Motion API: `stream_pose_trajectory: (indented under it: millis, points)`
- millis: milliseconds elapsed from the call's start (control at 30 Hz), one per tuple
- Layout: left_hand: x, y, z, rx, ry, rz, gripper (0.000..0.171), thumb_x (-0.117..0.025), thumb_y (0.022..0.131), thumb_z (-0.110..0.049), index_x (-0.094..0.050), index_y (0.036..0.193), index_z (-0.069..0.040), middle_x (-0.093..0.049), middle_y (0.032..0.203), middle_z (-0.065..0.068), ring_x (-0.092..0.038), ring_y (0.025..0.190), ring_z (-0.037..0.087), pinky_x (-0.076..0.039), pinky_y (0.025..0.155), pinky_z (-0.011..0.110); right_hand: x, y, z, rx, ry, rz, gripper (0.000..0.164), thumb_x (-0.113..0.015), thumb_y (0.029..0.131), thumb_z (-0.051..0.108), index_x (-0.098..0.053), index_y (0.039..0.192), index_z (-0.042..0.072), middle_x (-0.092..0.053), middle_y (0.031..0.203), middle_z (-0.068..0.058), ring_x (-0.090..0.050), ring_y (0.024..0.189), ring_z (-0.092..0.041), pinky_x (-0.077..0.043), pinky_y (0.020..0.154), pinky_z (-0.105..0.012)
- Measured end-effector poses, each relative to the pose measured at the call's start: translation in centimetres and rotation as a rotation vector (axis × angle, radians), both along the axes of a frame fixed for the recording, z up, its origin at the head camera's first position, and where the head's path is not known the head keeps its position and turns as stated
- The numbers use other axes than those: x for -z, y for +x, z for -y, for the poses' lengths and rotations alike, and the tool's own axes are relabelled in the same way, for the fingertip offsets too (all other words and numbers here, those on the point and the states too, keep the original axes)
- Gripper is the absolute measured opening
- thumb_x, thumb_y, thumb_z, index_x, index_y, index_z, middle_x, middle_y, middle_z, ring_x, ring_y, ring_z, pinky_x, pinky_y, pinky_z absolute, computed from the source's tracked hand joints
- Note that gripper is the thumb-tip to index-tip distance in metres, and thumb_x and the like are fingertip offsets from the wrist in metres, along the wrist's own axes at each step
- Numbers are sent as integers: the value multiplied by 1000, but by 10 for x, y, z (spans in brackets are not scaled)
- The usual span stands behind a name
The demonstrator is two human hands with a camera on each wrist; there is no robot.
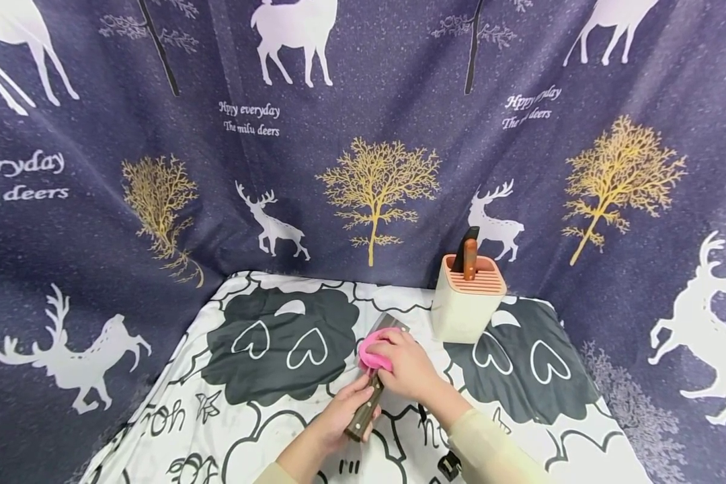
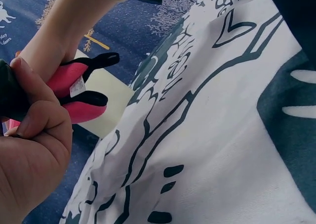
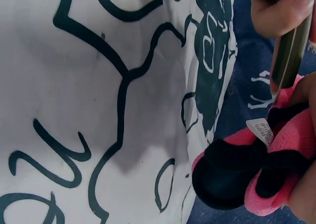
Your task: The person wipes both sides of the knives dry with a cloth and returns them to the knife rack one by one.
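My left hand (image 1: 341,415) grips the dark riveted handle (image 1: 363,413) of a broad-bladed kitchen knife, which looks like a cleaver. Its grey blade (image 1: 393,321) points away from me over the table. In my right hand (image 1: 414,368) is a folded pink cloth (image 1: 372,351), pressed against the blade and covering much of it. Black edging and a small white tag (image 3: 260,130) show on the plush cloth (image 3: 284,140) in the right wrist view. From the left wrist, the curled fingers (image 2: 44,117) show around the handle, while the blade is hidden.
A cream knife block (image 1: 456,319) with a slotted orange top stands at the back right, holding a black-handled knife (image 1: 464,245) and a brown-handled one (image 1: 470,259). A black-and-white patterned cloth (image 1: 266,417) covers the table. Dark blue deer-print curtains (image 1: 314,222) surround it.
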State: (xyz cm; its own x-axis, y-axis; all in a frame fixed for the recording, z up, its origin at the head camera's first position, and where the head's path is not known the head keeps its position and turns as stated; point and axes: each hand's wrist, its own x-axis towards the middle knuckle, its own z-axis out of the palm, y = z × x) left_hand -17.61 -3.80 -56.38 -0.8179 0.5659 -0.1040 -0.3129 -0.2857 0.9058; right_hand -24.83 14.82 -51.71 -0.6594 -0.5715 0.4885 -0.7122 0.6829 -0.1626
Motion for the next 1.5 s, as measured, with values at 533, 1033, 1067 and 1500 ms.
stream_pose_trajectory:
  millis: [533, 1033, 1067, 1500]
  points:
    - [1, 11, 6, 56, -57, -12, 63, -39, 112, -26, -12, 161, 5, -55, 87, 5, -54, 51, 4, -50, 42, 17, 24, -34, -28, 169, -126, 76, 48, -70, 75, 14, -74, 123, 18, -68, 130, -11, -65, 115, -35, -54, 99, -51]
    - [13, 16, 24, -19, -99, 53, 72, -42, 111, -28, -3, 163, 2, -57, 92, 6, -52, 56, 2, -49, 42, 16, 10, -22, -45, 314, -665, 536, 53, -66, 79, 1, -70, 129, 19, -71, 127, -11, -64, 101, -22, -55, 83, -33]
    - [14, 16, 25, -30, -105, 55, 71, -42, 111, -28, -3, 163, 2, -57, 92, 5, -52, 55, 2, -49, 42, 17, 7, -19, -43, 287, -674, 536, 52, -65, 79, 1, -71, 128, 18, -71, 125, -12, -64, 98, -20, -56, 78, -31]
    - [11, 9, 17, -23, -96, 11, 67, -39, 112, -28, -8, 162, 3, -58, 90, 5, -53, 51, 4, -49, 42, 18, -10, 19, 7, -149, -435, 302, 53, -65, 74, 2, -72, 124, 20, -69, 132, -5, -66, 117, -22, -56, 95, -37]
